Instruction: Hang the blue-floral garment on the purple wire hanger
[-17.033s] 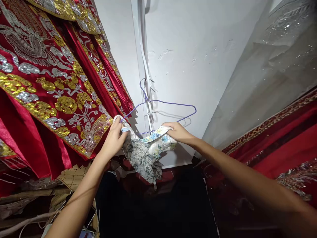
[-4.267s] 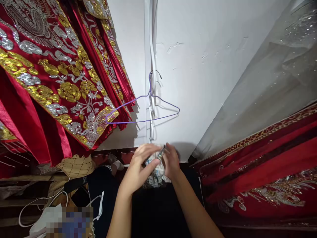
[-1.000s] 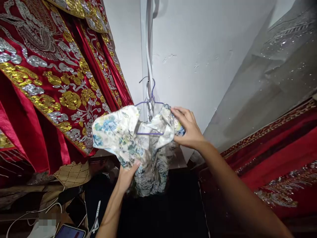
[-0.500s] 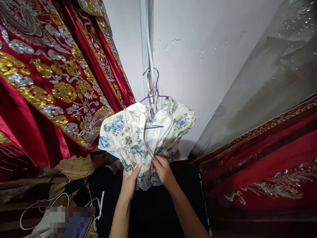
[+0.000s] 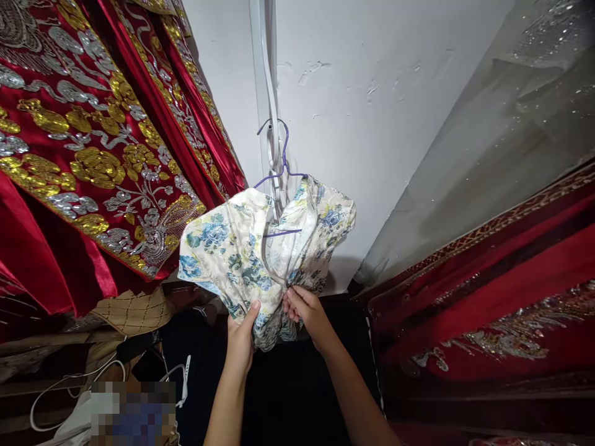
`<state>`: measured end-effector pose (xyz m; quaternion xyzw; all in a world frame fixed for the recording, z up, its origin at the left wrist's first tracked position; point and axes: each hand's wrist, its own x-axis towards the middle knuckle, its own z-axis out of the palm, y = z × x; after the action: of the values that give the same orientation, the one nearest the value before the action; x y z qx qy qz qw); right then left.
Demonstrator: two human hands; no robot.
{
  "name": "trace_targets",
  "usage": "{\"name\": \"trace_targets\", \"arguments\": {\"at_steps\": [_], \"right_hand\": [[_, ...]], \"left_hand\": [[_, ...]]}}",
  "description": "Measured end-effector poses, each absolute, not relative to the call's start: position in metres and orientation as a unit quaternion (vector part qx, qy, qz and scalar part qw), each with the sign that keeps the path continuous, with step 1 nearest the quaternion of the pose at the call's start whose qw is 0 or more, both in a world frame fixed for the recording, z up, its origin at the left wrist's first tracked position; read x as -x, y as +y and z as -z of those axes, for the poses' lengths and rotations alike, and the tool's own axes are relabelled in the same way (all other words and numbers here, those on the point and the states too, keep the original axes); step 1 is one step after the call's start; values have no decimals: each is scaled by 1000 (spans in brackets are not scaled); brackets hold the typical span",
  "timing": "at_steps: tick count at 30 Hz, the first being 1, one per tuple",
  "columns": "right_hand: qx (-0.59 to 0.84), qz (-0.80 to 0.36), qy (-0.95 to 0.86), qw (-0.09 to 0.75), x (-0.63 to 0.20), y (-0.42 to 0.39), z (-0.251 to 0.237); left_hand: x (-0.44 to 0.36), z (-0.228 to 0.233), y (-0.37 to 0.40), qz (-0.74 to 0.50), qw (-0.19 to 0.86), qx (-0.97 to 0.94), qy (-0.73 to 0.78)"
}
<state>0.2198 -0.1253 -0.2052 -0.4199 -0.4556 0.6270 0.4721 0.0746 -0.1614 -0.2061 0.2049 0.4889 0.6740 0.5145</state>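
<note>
A cream floral blouse (image 5: 218, 238) with blue and yellow flowers hangs on a purple wire hanger (image 5: 285, 162). The hanger's hook catches on a white strap (image 5: 269, 80) against the wall. My left hand (image 5: 242, 334) grips the blouse's lower left side, thumb on the front and the other fingers hidden behind the cloth. At the bottom of the neckline, my right hand (image 5: 304, 310) pinches the fabric where the front gathers together. Below the hands, the hem of the blouse is bunched up.
A red garment (image 5: 106, 204) with gold and silver embroidery hangs at left. Sheer sparkly fabric (image 5: 465, 161) and red embroidered cloth (image 5: 525, 297) line the right side. A quilted tan item (image 5: 134, 311), a white cable (image 5: 35, 409) and a blurred patch lie lower left.
The whole view has shifted slightly, so the blouse and hanger appear a little further left. Both hands keep their hold; the fingers of the right hand show more curled under the neckline.
</note>
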Motion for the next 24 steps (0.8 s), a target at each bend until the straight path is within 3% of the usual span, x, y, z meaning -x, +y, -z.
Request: {"name": "trace_targets", "arguments": {"at_steps": [7,9,12,15,20,24], "right_hand": [[421,-590,-498,476,-219,-128,207],[422,-599,-492,470,-223,-128,205],[426,-607,-488,460,-230,-126,201],[434,-599,-497,452,-233,-126,198],[443,-563,-558,420,-235,-131,195],[452,-563,-511,467,-242,-120,176]], "left_hand": [[-71,216,-156,-685,482,-220,501],[-65,227,-153,-704,406,-231,534],[-63,238,-152,-731,212,-294,577],[-79,236,-155,-678,104,-419,595],[-114,226,-149,-591,231,-556,536],[-116,229,-137,-571,294,-570,512]]}}
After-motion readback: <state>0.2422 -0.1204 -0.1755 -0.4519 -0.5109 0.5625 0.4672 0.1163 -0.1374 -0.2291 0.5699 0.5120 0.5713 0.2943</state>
